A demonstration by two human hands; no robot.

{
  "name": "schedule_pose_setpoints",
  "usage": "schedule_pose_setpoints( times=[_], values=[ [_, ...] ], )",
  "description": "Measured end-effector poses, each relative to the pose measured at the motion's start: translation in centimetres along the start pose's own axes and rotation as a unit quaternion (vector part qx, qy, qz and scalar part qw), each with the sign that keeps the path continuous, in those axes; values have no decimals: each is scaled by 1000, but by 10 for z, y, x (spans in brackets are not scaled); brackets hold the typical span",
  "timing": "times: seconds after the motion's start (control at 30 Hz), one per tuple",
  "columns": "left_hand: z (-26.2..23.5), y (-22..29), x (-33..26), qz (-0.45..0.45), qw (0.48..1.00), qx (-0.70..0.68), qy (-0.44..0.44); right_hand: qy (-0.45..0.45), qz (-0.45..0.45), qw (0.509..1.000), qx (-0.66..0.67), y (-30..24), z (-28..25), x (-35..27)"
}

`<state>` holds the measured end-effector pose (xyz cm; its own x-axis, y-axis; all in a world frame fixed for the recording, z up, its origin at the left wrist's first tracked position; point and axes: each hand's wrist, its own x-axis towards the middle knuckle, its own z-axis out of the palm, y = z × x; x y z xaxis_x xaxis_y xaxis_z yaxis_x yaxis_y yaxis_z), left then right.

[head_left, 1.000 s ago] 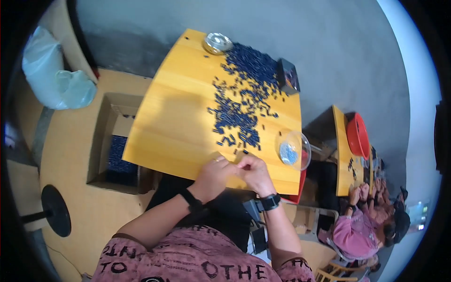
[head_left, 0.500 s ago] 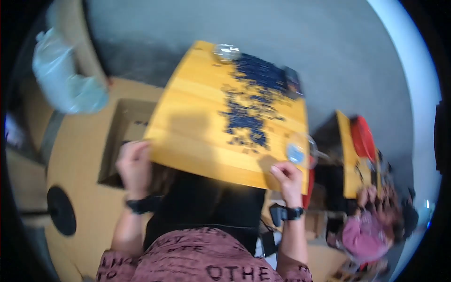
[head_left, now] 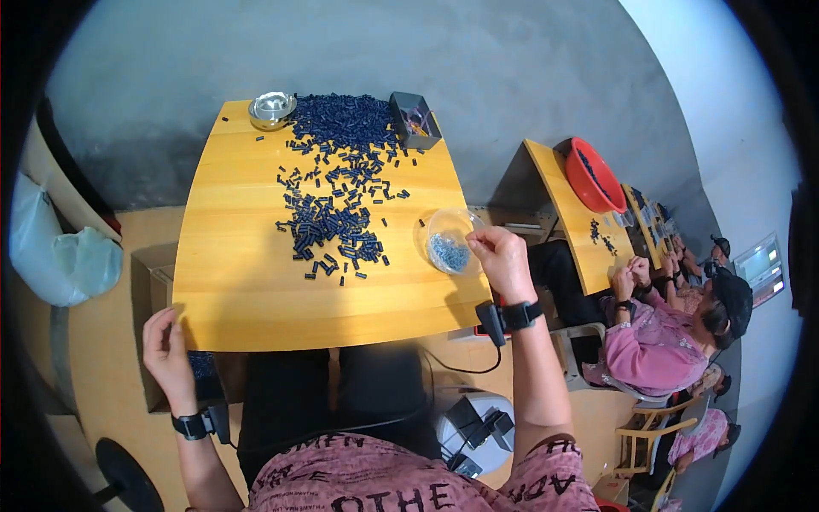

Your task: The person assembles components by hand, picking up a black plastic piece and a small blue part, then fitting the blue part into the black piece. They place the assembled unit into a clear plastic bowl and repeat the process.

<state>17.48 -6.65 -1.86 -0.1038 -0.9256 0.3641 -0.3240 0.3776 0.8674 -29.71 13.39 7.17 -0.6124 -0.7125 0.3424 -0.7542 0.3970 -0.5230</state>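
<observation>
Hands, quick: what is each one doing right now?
Left hand: fingers loosely curled, holding nothing, at the wooden table's near left corner.
Right hand: fingertips pinched at the rim of the clear plastic bowl.

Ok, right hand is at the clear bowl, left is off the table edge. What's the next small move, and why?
Probably bring the left hand back onto the yellow table toward the dark blue pieces. The right hand touches the clear bowl of small parts, while the left hand sits empty at the near-left corner, away from the pile.
</observation>
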Motion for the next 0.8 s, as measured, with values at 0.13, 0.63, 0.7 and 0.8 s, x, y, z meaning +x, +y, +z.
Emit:
schedule_pose_setpoints(
  times=[0.13,0.63,0.7,0.8],
  values=[
    [51,43,0,-29,994,-48,-93,-90,-30,995,-28,14,21,15],
    [201,105,-11,159,957,64,-235,-63,-108,976,-181,41,58,32],
    [205,108,-14,162,955,119,-218,-65,-92,977,-182,44,62,32],
    [214,100,-19,183,950,130,-219,-94,-72,974,-192,44,62,31]
  ],
)
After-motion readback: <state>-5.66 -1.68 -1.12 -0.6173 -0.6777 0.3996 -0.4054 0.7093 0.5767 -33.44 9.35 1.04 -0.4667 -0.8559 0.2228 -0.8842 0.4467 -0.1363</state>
